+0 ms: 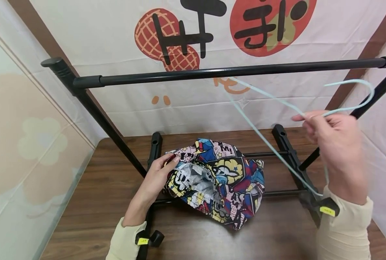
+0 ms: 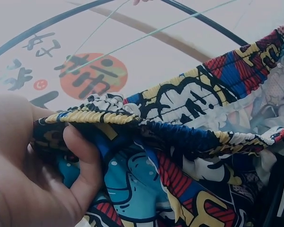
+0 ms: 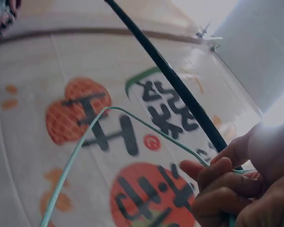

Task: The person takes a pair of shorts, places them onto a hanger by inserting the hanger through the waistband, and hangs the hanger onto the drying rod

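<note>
My left hand (image 1: 158,173) pinches the gathered elastic edge of a colourful comic-print cloth garment (image 1: 232,173). Its opening faces up and shows a pale inner side; the garment's exact kind is hard to tell. In the left wrist view the thumb and fingers grip the ruffled band (image 2: 180,132). Up at the right, my right hand (image 1: 336,144) holds a light-blue clothes hanger (image 1: 264,139) near the neck, its hook pointing up and right. The hanger stays apart from the cloth. In the right wrist view, curled fingers (image 3: 222,184) wrap the hanger's neck.
A black clothes rack spans the space, with its top bar (image 1: 193,74) above the garment and low crossbars (image 1: 277,193) beneath it. The rack stands on a brown wood-look surface (image 1: 92,202). Behind hangs a white printed curtain (image 1: 115,104).
</note>
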Demonstrator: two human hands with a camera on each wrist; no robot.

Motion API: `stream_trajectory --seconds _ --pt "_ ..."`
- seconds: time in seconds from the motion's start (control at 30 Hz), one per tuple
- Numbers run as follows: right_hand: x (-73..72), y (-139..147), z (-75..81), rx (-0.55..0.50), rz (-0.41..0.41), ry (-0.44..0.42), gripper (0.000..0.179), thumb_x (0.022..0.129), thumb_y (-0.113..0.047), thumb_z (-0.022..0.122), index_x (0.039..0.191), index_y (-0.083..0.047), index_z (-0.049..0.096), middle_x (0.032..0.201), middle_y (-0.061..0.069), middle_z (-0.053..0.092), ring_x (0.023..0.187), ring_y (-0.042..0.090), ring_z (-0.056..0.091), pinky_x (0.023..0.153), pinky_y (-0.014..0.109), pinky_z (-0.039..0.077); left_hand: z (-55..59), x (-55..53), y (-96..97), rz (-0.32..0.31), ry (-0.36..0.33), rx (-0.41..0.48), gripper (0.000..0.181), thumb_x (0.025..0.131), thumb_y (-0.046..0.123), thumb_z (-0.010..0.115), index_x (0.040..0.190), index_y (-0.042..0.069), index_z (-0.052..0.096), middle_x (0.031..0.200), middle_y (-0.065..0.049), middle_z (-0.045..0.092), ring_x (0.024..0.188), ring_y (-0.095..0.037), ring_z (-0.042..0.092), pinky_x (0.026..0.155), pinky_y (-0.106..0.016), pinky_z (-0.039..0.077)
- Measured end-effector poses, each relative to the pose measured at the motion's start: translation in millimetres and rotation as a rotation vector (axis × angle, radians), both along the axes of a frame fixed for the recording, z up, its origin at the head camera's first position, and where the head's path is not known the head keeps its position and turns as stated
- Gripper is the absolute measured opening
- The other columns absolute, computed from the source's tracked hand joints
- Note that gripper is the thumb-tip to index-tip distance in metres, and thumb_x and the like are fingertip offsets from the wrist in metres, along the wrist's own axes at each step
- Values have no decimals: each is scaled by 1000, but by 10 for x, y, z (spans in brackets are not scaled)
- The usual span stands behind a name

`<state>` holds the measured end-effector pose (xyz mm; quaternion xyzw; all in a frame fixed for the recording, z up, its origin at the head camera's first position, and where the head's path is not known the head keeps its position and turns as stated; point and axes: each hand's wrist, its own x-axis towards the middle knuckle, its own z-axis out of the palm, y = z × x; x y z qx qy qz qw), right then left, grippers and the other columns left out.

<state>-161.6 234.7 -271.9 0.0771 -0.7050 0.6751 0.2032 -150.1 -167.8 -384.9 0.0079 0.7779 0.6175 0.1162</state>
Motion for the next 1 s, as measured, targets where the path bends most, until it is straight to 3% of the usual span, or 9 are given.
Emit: stream_trajectory --seconds 0.13,0.2,0.27,0.37,0.57,0.7,0.83,0.93,1.0 --pt "173 -225 -158 -158 327 56 32 105 10 44 106 12 75 62 3 41 53 18 25 45 33 10 20 12 7 4 11 38 57 112 37 50 158 4 42 155 -16 49 132 -21 57 110 -33 51" --pt "270 -351 -213 -253 493 123 41 104 15 31 113 17 71 65 3 32 54 17 21 43 30 10 35 17 10 -7 16 89 53 112 36 49 155 5 45 140 -16 58 109 -13 66 86 -23 57" --pt "362 -465 -259 -357 646 199 51 100 21 18 117 22 67 66 4 26 54 14 18 43 25 11 52 24 14 -24 18 154 50 113 35 49 152 5 47 127 -14 63 90 -10 69 64 -22 57" --pt "512 -635 -273 -481 739 272 56 96 23 11 121 26 61 66 2 25 53 12 18 43 21 13 75 33 21 -51 22 244 45 113 35 49 146 4 50 105 -8 66 66 -11 66 42 -24 49" --pt "705 -1048 -327 -658 795 518 48 99 20 18 124 28 58 61 4 27 49 9 22 41 17 18 132 51 59 -66 42 281 42 113 34 49 139 2 51 97 -5 66 59 -12 63 39 -27 48" --pt "728 -1379 -421 -656 801 693 39 104 15 27 125 24 59 61 6 29 50 10 23 42 16 21 163 60 89 -55 43 290 39 113 34 50 134 2 52 94 -4 64 58 -11 62 39 -25 47" --pt "618 -1588 -676 -431 624 840 29 106 9 39 118 20 64 58 4 33 50 8 28 43 14 27 192 77 93 -37 51 295 36 113 29 47 133 0 52 93 -5 61 58 -10 60 39 -23 46" --pt "479 -1562 -918 -198 435 814 22 105 4 50 106 16 68 56 4 42 47 6 34 42 12 30 208 100 75 -19 56 289 33 113 27 47 130 -1 53 93 -5 60 59 -10 59 39 -23 46" --pt "379 -1490 -1033 -93 367 775 20 103 3 54 99 15 69 56 5 48 46 5 35 41 11 30 213 117 60 -4 60 282 30 113 27 48 126 0 54 92 -4 61 59 -10 59 39 -23 46"
